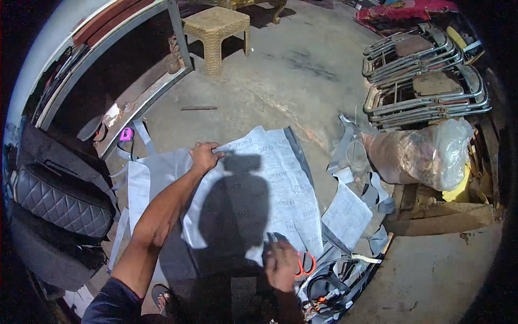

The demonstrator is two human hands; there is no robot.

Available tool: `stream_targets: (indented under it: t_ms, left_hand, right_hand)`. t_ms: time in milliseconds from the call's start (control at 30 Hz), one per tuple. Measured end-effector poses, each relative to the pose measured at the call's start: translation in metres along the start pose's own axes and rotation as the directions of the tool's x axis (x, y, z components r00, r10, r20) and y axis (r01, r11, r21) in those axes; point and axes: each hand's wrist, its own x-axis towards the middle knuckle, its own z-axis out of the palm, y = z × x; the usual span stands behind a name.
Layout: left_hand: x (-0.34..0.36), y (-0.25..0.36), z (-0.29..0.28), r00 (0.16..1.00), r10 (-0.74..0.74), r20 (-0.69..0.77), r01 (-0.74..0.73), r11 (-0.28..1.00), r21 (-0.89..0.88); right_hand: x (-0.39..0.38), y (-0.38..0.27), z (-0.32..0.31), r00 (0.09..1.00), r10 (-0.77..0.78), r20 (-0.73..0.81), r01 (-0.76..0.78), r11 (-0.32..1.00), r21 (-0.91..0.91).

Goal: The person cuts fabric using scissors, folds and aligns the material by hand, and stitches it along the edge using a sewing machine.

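Observation:
A large sheet of material (291, 183), with a white printed backing and a dark grey strip along its right edge, spreads before me. Its upper left edge is in my left hand (205, 157), whose fingers are curled closed there. Under it lies a wider grey sheet (162, 162) with a white strip at its left. My right hand (281, 265) is at the lower edge of the printed sheet; motion blurs its fingers, so its grip cannot be made out. Just right of that hand are orange scissor handles (306, 263); the blades are hidden. My shadow falls across the sheet.
Offcuts (350, 210) lie to the right, above a heap of tools and scraps (329, 294). A pink tape measure (127, 134) and a black quilted seat (62, 200) are left. Folded metal chairs (426, 97), a plastic-wrapped roll (415, 154) and a woven-pattern stool (216, 29) stand farther off.

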Motion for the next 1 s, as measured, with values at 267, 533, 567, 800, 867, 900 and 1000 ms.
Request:
stream_targets:
  t_ms: [267,533,567,800,867,900,1000]
  left_hand:
    - [0.007,-0.015,-0.002,0.999,-0.004,0.036,0.005,1.000,-0.025]
    - [0.009,-0.002,-0.008,0.988,-0.065,0.143,0.072,0.996,-0.049]
    - [0.009,-0.008,-0.009,0.988,-0.061,0.140,0.067,0.997,-0.039]
    - [0.012,-0.001,-0.003,0.992,-0.070,0.109,0.070,0.998,0.005]
    - [0.013,-0.019,-0.003,0.999,-0.033,0.029,0.039,0.972,-0.231]
    - [0.009,-0.029,-0.004,1.000,-0.017,-0.021,0.012,0.976,-0.219]
    - [0.003,0.006,-0.005,1.000,-0.008,-0.030,0.006,0.996,-0.090]
  right_hand:
    - [-0.033,0.008,0.043,0.977,0.200,-0.068,-0.202,0.979,-0.015]
    - [-0.131,0.059,0.137,0.726,0.679,0.108,-0.402,0.291,0.868]
    - [-0.122,0.061,0.132,0.812,0.563,0.150,-0.354,0.273,0.895]
    - [-0.133,0.061,0.139,0.828,0.535,0.167,-0.349,0.261,0.900]
    - [-0.117,0.041,0.126,0.825,0.532,0.189,-0.362,0.241,0.901]
    - [-0.087,0.004,0.096,0.646,0.674,0.357,-0.547,0.083,0.833]
    - [-0.078,0.002,0.076,0.423,0.807,0.412,-0.712,0.015,0.702]
